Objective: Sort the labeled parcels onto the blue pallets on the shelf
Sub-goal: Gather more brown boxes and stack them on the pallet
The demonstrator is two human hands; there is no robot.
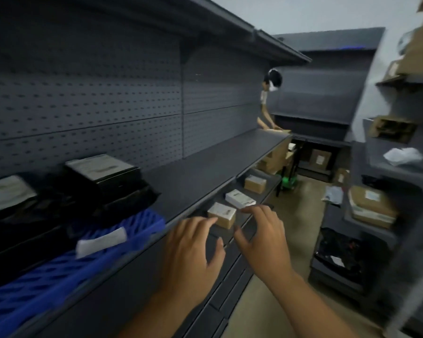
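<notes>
Both your hands are out in front, level with the front edge of the shelving. The frame is motion-blurred.

Left hand: fingers spread and loosely bent, released, nothing in them.
Right hand: the same, fingers released, thumb out toward the left hand, nothing held.

Between the two hands and just past them, a small brown parcel with a white label on top lies on the lower shelf. Your left fingertips reach its near-left corner and your right forefinger lies just beside its right edge. I cannot tell through the blur whether either touches it.

Just behind it on the same shelf lies a white parcel, flat. Beyond that sits a second brown parcel, labelled on top.

To your left, on the upper shelf, is the blue pallet, its lattice edge at the shelf front and a white tag on its rim. Black parcels sit on it: one boxy black parcel with a pale label on top, stacked on black bagged goods, and another labelled black parcel at the frame's left edge.

At the far end of the upper shelf another person leans over with hands on a brown carton.

The right-hand rack carries brown cartons, a white bag and black bagged goods.
</notes>
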